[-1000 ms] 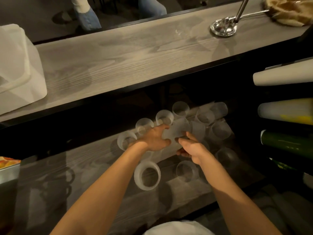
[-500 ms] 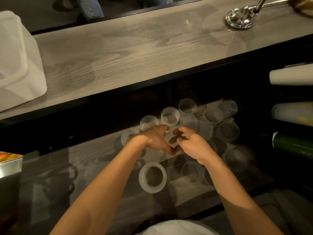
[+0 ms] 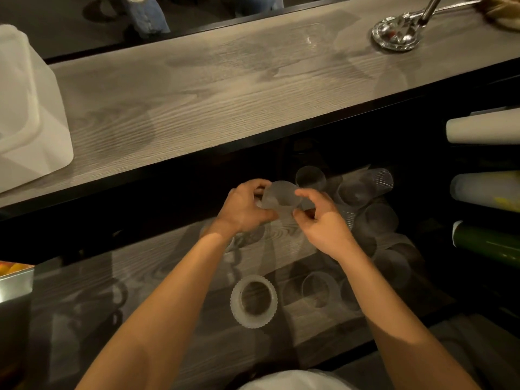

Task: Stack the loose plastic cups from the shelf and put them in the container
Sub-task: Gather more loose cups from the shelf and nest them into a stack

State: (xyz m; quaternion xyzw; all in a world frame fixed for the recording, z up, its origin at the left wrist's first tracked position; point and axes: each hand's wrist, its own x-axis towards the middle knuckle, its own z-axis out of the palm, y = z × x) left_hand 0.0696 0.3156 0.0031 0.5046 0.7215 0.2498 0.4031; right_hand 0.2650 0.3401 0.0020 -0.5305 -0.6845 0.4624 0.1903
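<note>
A translucent plastic cup (image 3: 279,196) is held above the lower wooden shelf (image 3: 157,271), its mouth facing me. My left hand (image 3: 244,209) grips its left side, fingers curled over the rim. My right hand (image 3: 323,220) pinches the cup's right edge with thumb and forefinger. Several loose clear cups (image 3: 357,190) stand and lie on the shelf behind and right of my hands. A ribbed white cup (image 3: 253,301) stands alone on the shelf nearer to me. A white plastic container (image 3: 31,108) sits on the upper counter at the far left.
The grey wooden counter (image 3: 225,88) overhangs the shelf, with a metal stand base (image 3: 396,33) at its right end. Rolls in white, yellow and green (image 3: 486,190) lie in a rack on the right. A metal tin (image 3: 15,280) sits at the left edge.
Both hands have lifted the cup up and turned it so its mouth faces me. The view has shifted slightly, bringing the hands higher in frame.
</note>
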